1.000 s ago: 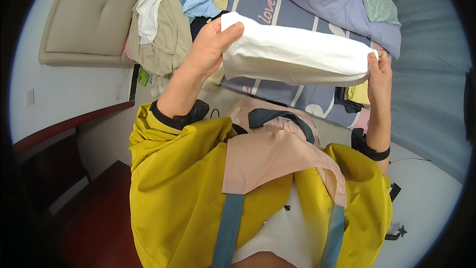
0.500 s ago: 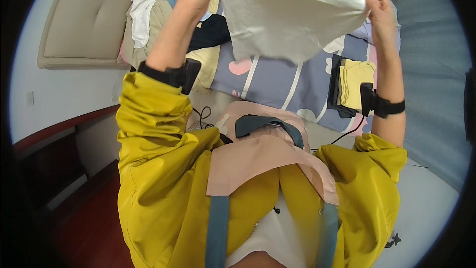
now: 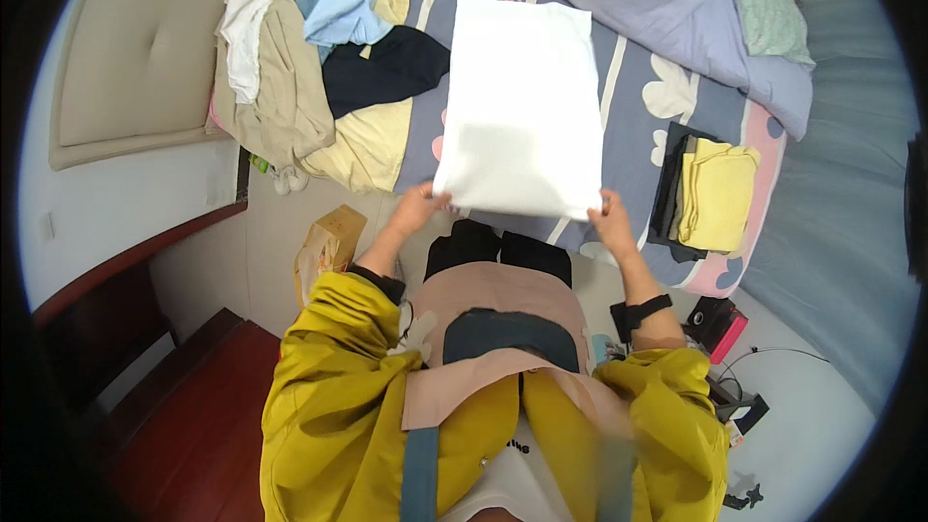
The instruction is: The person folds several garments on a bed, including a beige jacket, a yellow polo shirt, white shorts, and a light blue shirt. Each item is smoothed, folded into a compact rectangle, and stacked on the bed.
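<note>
Head view: left fingers (image 3: 440,200) and right fingers (image 3: 609,201) pinch the white cloth (image 3: 525,111), long axis running forward.

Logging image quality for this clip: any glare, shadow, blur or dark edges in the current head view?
Head view: the white cloth looks nearly washed out, with a greyish patch, probably a shadow, low on it; head view: the blue strap on the right is blurred; head view: the corners fall to black.

Short line of dark lettering (image 3: 517,447), on the person's white shirt (image 3: 510,479), only partly legible
</note>
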Demonstrator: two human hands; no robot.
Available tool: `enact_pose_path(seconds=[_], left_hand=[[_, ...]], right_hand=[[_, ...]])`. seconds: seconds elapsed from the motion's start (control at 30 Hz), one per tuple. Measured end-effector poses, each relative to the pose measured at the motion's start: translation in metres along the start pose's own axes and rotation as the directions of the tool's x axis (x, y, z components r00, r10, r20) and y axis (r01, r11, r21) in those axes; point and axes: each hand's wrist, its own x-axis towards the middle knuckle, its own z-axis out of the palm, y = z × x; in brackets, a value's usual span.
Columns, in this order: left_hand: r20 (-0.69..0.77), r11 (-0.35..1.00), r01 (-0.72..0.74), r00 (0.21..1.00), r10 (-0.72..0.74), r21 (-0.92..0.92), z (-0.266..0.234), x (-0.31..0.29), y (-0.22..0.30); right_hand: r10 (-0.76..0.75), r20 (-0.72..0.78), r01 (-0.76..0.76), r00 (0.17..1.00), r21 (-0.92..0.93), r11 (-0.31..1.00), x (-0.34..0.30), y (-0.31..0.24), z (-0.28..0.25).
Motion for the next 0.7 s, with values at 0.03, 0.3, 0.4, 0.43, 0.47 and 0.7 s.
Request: enact_pose_path(seconds=[0.03,0.3,0.4,0.43,0.47,0.7], left_hand=[[0.039,0.992,0.1,0.994,-0.103,0.082,0.012,0.008,-0.032],[0.153,0.906,0.222,0.944,-0.292,0.359,0.089,-0.001,-0.183],[0.071,0.942,0.249,0.96,-0.271,0.226,0.097,0.022,-0.194],[0.047,0.927,0.312,0.943,-0.328,0.207,0.098,0.029,-0.192],[-0.018,0.968,0.224,0.975,-0.223,0.113,0.096,0.04,-0.188],[-0.352,0.995,0.063,0.932,-0.085,-0.075,0.098,0.113,-0.113]], right_hand=[[-0.007,0.039,0.007,0.999,-0.002,1.0,0.0,0.031,0.021],[0.163,0.293,-0.039,0.942,-0.389,0.92,-0.022,0.146,0.064],[0.173,0.25,-0.057,0.953,-0.411,0.91,0.006,0.136,0.071],[0.183,0.162,-0.101,0.97,-0.417,0.903,0.023,0.128,0.077],[0.125,0.193,-0.031,0.973,-0.427,0.903,0.039,0.119,0.075],[-0.012,-0.098,-0.019,0.995,-0.312,0.95,0.116,0.033,0.108]])
